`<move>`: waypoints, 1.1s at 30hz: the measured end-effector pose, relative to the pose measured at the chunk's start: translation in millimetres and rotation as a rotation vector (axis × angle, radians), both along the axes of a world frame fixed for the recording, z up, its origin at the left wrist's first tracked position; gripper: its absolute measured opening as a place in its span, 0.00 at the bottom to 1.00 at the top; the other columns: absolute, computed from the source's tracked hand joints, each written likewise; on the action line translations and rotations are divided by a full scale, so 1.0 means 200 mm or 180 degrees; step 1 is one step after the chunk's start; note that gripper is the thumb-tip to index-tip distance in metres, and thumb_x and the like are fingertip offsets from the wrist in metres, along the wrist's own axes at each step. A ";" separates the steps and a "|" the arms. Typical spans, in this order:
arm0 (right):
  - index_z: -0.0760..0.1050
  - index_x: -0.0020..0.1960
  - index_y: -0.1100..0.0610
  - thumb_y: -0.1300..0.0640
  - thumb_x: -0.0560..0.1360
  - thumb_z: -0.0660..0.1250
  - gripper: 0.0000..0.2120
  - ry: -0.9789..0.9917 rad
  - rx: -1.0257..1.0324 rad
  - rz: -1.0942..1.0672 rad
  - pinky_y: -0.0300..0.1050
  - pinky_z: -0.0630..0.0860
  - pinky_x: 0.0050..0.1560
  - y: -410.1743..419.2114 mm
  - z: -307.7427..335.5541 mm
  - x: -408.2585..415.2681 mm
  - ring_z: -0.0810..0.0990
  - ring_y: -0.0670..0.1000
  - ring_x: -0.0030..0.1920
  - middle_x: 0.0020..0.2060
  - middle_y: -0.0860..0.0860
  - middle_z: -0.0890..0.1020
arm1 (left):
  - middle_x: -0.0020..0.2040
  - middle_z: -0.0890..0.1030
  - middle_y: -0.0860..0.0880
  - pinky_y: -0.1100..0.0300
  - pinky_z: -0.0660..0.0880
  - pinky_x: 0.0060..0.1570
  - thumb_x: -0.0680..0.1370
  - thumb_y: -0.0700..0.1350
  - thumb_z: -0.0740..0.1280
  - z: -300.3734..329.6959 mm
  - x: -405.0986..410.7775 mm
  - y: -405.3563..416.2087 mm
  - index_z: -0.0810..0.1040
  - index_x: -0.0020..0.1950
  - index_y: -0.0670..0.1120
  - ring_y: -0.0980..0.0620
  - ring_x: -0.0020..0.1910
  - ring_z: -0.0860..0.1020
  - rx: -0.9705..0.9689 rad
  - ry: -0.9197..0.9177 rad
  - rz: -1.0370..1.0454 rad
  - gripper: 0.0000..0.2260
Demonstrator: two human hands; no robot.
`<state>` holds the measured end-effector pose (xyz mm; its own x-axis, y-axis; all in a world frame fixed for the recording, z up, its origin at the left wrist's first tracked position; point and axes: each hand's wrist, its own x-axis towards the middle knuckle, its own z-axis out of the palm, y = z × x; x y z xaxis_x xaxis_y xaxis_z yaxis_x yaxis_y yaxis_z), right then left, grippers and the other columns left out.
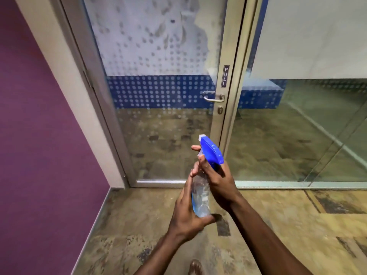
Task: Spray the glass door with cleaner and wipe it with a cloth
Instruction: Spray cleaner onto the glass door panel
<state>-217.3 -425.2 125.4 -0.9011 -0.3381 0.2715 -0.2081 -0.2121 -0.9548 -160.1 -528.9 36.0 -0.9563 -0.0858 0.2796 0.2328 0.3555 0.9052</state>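
So both hands are on the spray bottle (201,197) here, right in the lower middle of the frame. The left hand (187,217) is cupped around the clear lower body of the bottle, fingers curled up its left side and the thumb tucked under the base. The right hand (217,182) is wrapped around the neck just below the blue trigger head (211,150), with one finger poking out in front where the trigger sits, though it's hard to say whether it's actually squeezing. The bottle is tilted, nozzle pointing up and to the left toward the glass door (158,86), which fills the upper middle of the frame. The door has a frosted dot pattern on top, a blue dotted band across the middle and clear glass below; the upper part looks blotchy and streaked with wet marks. On the right side of the door's metal frame there's a small PULL sign (226,76), with a lever handle (214,97) just below it and a keyhole (220,110) under that. To the right of the door is a fixed glass panel (307,126) showing the room behind. A purple wall (39,126) takes up the left of the frame, and the floor (139,225) at the bottom is a mottled brownish carpet. There's a foot (195,266) just peeking in at the bottom edge. No cloth visible in either hand.
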 end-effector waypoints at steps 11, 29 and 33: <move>0.78 0.63 0.52 0.32 0.71 0.72 0.30 -0.0065 -0.0543 0.0225 0.54 0.74 0.43 -0.47 0.10 -0.78 0.73 0.58 0.36 0.32 0.60 0.72 | 0.81 0.62 0.61 0.48 0.65 0.78 0.63 0.45 0.85 0.19 -0.78 -0.40 0.52 0.82 0.55 0.58 0.80 0.61 -0.0278 0.0234 0.0339 0.58; 0.81 0.49 0.53 0.26 0.67 0.68 0.31 0.0627 -0.0345 -0.0721 0.28 0.74 0.40 -0.77 0.36 -1.66 0.81 0.39 0.33 0.33 0.42 0.84 | 0.73 0.48 0.82 0.80 0.51 0.72 0.73 0.59 0.72 0.38 -1.77 -0.76 0.44 0.73 0.76 0.80 0.73 0.49 -0.1081 0.0532 -0.0034 0.42; 0.83 0.57 0.49 0.32 0.72 0.69 0.24 0.0683 -0.0344 -0.0951 0.36 0.79 0.42 -0.87 0.48 -1.87 0.86 0.49 0.39 0.39 0.51 0.87 | 0.82 0.58 0.61 0.59 0.59 0.80 0.68 0.64 0.76 0.60 -1.97 -1.09 0.49 0.83 0.54 0.62 0.81 0.57 -0.1076 0.1045 -0.0086 0.52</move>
